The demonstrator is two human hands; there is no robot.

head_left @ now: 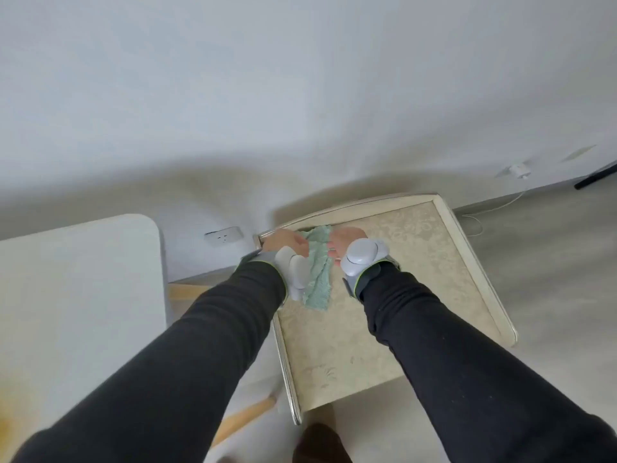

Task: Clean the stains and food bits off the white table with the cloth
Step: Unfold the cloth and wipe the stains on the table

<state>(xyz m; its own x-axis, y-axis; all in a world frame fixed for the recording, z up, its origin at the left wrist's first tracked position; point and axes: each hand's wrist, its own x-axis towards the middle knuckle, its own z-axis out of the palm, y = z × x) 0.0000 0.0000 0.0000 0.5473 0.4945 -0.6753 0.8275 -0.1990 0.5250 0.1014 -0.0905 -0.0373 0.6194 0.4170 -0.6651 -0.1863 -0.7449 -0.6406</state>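
A pale green cloth (318, 272) hangs between my two hands above a cream patterned side table (430, 262). My left hand (283, 241) grips the cloth's upper left edge and my right hand (345, 240) grips its upper right edge. Both wrists carry grey trackers over black sleeves. The white table (76, 295) lies to the left, apart from my hands. A yellowish stain (8, 419) shows near its front left edge.
A white wall stands close behind both tables, with a socket (224, 236) low between them. A wooden table leg (245, 417) slants below the white table. A white cable and plug (517, 172) lie at the back right on the grey floor.
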